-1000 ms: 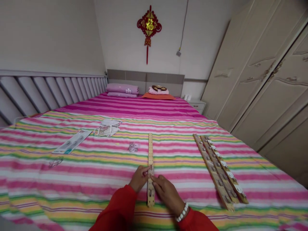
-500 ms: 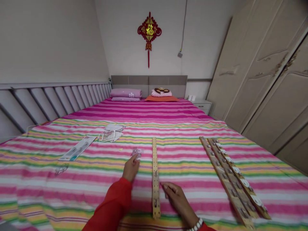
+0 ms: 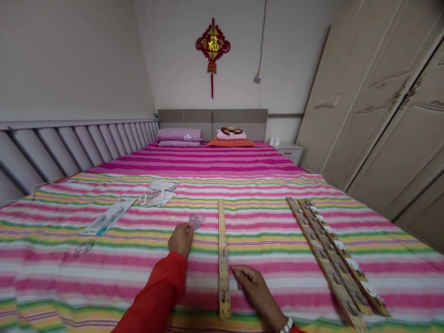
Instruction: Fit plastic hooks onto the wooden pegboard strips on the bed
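Spread over a striped bed point(image 3: 114, 273), with three strips point(image 3: 321, 247) at right and a lone strip point(image 3: 221, 226) between hands.
Fingertips together on right hand point(image 3: 255, 287), beside lone strip; left hand point(image 3: 180, 238) pinching packet point(image 3: 197, 221), left of strip.

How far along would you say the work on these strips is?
The strips at right look done, lined with metal pieces. The middle strip is underway: two nearer fittings, bare holes beyond apparently left to fill. The left hand holds a clear packet; the right hand is nearby.
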The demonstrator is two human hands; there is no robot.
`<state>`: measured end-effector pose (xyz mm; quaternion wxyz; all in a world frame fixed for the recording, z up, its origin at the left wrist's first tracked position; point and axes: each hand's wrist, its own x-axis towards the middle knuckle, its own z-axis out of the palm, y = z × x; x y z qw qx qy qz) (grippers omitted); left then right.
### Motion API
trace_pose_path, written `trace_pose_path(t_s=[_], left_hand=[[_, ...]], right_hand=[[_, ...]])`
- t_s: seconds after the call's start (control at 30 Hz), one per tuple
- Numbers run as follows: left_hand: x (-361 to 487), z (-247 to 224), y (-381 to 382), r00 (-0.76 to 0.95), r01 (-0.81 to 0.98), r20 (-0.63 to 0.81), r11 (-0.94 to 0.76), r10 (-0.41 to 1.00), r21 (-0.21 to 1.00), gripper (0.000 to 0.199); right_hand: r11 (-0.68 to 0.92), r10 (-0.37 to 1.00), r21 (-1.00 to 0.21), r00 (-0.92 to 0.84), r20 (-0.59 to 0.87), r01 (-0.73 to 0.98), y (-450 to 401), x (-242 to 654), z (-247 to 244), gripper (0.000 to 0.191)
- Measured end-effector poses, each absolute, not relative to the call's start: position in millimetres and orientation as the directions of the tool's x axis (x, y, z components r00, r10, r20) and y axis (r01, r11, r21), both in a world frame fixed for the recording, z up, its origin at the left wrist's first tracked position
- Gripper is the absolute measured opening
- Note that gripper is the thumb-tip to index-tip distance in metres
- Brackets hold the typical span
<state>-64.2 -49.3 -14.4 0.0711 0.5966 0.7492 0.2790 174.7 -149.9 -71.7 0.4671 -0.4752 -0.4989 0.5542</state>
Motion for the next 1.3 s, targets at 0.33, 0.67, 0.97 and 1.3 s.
trace_pose_path(t_s=[0.33,0.67,0.97,1.3], left_hand=[[-80.7,-29.8,-53.9,-0.488,-0.068,-0.197,0.188,0.85,0.98,0.022],[-63.3,-12.5,-93.1,-0.176,-0.564,-0.356,0.202,0.918,0.801,0.011],[-39.6,-16.7,-138.9,0.055,0.31,0.56,-0.547,0.827,0.778,0.011],[-30.3,-31.1,-143.9,0.389,0.413,0.753,-0.831,0.531,0.373,0.023]], right_hand=[[-0.075,0.992,-0.993,-0.105,-0.065,-0.095,-149.2,173.6,-78.0,0.05],[-0.082,0.994,-0.988,-0.078,-0.073,-0.128,-148.7,173.0,-74.6,0.049],[-0.172,0.985,-0.936,-0.068,-0.159,-0.305,-157.7,168.1,-55.0,0.041],[-0.162,0.984,-0.902,-0.135,-0.117,-0.4,-161.8,160.1,-25.0,0.041]])
